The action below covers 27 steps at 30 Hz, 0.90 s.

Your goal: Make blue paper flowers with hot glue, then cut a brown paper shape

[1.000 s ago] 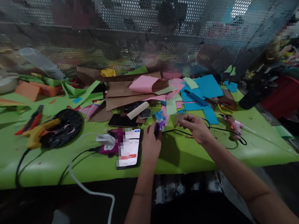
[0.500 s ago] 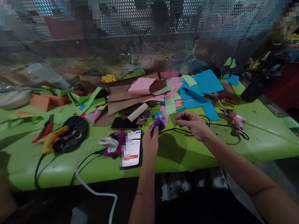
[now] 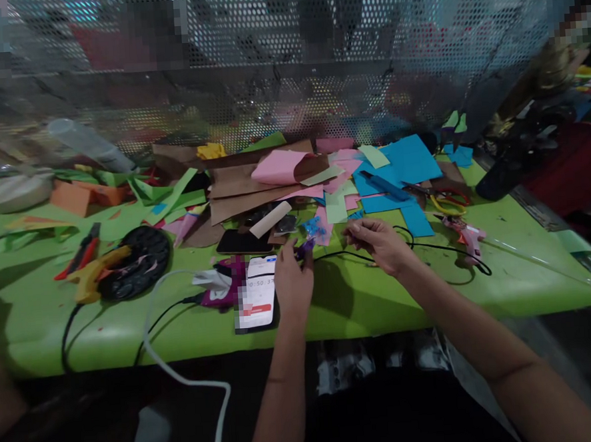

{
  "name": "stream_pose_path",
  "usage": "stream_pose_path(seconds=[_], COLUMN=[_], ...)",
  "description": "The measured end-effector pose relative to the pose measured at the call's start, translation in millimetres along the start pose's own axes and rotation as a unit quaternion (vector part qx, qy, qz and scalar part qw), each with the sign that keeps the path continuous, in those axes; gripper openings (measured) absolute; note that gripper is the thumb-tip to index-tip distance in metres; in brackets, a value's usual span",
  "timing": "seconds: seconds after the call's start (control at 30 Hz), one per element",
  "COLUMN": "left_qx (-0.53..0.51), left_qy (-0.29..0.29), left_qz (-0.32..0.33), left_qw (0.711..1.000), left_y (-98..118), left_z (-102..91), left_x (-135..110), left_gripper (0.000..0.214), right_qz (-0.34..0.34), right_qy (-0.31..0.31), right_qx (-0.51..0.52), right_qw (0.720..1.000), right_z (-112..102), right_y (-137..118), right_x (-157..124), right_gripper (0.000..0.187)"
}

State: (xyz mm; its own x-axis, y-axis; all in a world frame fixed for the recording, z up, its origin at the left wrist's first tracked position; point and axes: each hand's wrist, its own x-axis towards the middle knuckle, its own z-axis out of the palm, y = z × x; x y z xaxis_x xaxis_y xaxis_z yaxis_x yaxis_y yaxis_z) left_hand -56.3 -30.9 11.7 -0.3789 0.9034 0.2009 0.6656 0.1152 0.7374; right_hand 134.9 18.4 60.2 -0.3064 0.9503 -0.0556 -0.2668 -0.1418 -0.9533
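Between the fingers of my left hand (image 3: 293, 278) is a small purple paper piece (image 3: 306, 248), partly hidden by the fingers; its exact shape is too small to tell. My right hand (image 3: 378, 244) hovers to the right over the table, thumb and fingers pinched together; whatever they may hold is too small to make out. Small blue paper bits (image 3: 314, 228) lie just beyond the purple piece. A lit phone (image 3: 260, 293) rests beside my left wrist, close to a purple power strip (image 3: 223, 289) with a white plug in it.
A pink glue gun (image 3: 472, 242) lies at right near yellow-and-red scissors (image 3: 447, 202). At left are a yellow glue gun (image 3: 91, 277), pliers (image 3: 80, 251) and a black round tray (image 3: 142, 260). Blue sheets (image 3: 402, 164), pink and brown paper cover the back. Cables cross the green table (image 3: 371, 320).
My left hand has turned over the purple piece, which now shows less between the fingers. My right hand stays pinched in nearly the same spot. The view has shifted slightly.
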Motion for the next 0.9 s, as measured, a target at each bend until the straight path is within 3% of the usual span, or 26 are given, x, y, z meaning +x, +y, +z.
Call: stream_pose_path(seconds=[0.17, 0.3, 0.4, 0.5, 0.57, 0.63, 0.7, 0.73, 0.83, 0.9], left_qx=[-0.003, -0.098, -0.254, -0.468, -0.558, -0.590, -0.606, -0.614, -0.622, -0.588], left_qy=[0.043, 0.117, 0.053, -0.051, -0.123, -0.164, -0.166, -0.159, -0.144, -0.158], left_qz=[0.040, 0.108, 0.076, -0.022, -0.072, -0.094, -0.110, -0.117, -0.120, -0.100], left_qw=[0.998, 0.982, 0.963, 0.882, 0.818, 0.785, 0.770, 0.765, 0.760, 0.787], left_y=[2.8, 21.0, 40.7, 61.2, 72.9, 80.4, 83.2, 83.4, 85.0, 90.5], left_z=[-1.2, -3.9, 5.1, 15.9, 16.5, 12.4, 9.6, 10.9, 27.4, 42.3], left_x=[-3.4, -14.4, -25.0, -29.8, -27.7, -22.7, -17.4, -15.6, -17.9, -26.3], left_gripper=[0.035, 0.028, 0.032, 0.044, 0.058, 0.068, 0.072, 0.071, 0.070, 0.075], right_qz=[0.005, -0.030, -0.074, -0.153, -0.226, -0.289, -0.321, -0.323, -0.283, -0.246], right_qy=[0.003, 0.017, 0.018, 0.013, -0.005, -0.037, -0.070, -0.083, -0.126, -0.143], right_qx=[0.018, 0.008, -0.022, -0.126, -0.259, -0.381, -0.439, -0.446, -0.429, -0.416], right_qw=[1.000, 0.999, 0.997, 0.980, 0.939, 0.877, 0.836, 0.830, 0.848, 0.864], right_z=[-3.5, -3.1, 2.5, 9.4, 12.5, 14.4, 16.3, 17.7, 22.9, 25.0], right_y=[-0.5, -0.8, 1.0, 4.4, 7.7, 11.4, 14.1, 14.6, 11.6, 7.9], right_x=[-3.0, -6.6, -9.8, -17.1, -26.3, -38.9, -52.8, -59.0, -66.5, -59.6], right_gripper=[0.040, 0.038, 0.039, 0.028, 0.014, 0.014, 0.025, 0.030, 0.052, 0.068])
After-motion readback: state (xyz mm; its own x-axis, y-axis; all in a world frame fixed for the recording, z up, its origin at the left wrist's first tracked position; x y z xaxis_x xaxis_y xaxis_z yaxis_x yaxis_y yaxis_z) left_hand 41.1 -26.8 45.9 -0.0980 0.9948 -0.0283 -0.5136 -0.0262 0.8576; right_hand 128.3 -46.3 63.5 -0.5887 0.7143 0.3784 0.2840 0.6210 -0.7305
